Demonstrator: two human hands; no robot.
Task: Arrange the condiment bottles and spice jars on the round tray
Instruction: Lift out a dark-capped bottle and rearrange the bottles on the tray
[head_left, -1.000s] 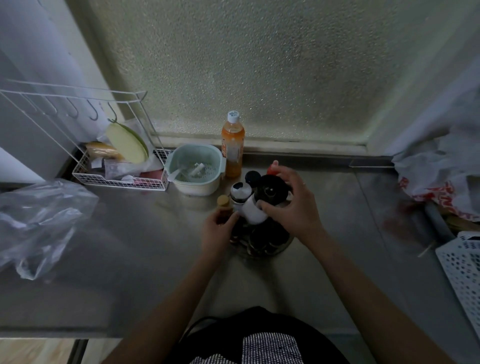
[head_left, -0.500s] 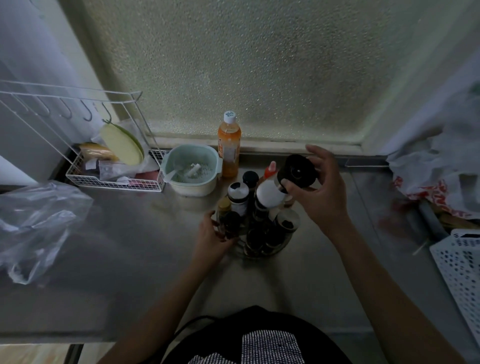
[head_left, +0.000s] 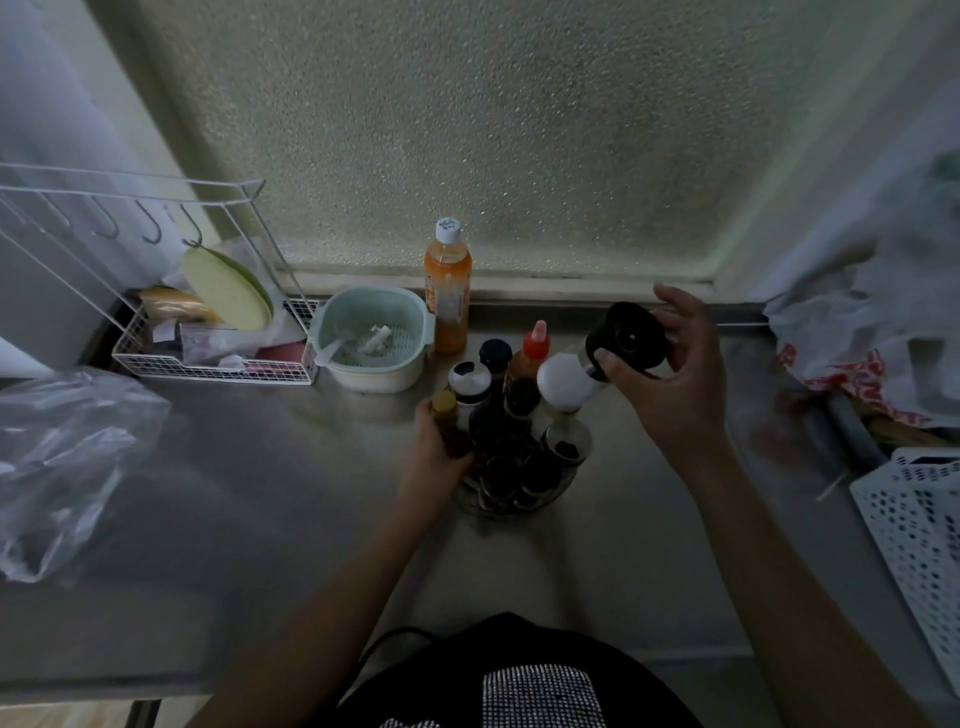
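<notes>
While the right hand (head_left: 670, 374) is raised above the counter (head_left: 260, 493) to the right of the round tray (head_left: 519, 501), its fingers are curled around a black-capped jar (head_left: 626, 340), thumb on the near side of the cap, fingertips over the far side. The jar is clear of the tray and of the counter. Its long axis is tilted, black cap end toward the camera and up-right, body slanting down-left toward the bottles; how much of the body is hidden I cannot tell.

Left hand (head_left: 434, 457): closed around a small brown bottle with a yellow cap (head_left: 445, 415) at the tray's left edge. Bottle upright, cap up.

Tray sits mid-counter, toward the back edge, crowded with upright containers: a white round-topped bottle (head_left: 563, 384), a red-nozzle sauce bottle (head_left: 532, 353), a black-capped bottle (head_left: 494, 358), a white-and-black capped bottle (head_left: 469, 382), and several dark-lidded jars (head_left: 519, 478) along the near rim. The white round-topped bottle stands just beside the held jar, between it and the tray's centre.

Surroundings: orange drink bottle (head_left: 448, 296) upright at the counter's back edge, behind the tray. Pale green strainer basket (head_left: 371, 345) to its left. White wire rack (head_left: 208, 312) at the back-left corner. Clear plastic bag (head_left: 67, 457) on the left edge. Plastic bags (head_left: 872, 338) at the back-right; white perforated basket (head_left: 919, 535) on the right edge.
</notes>
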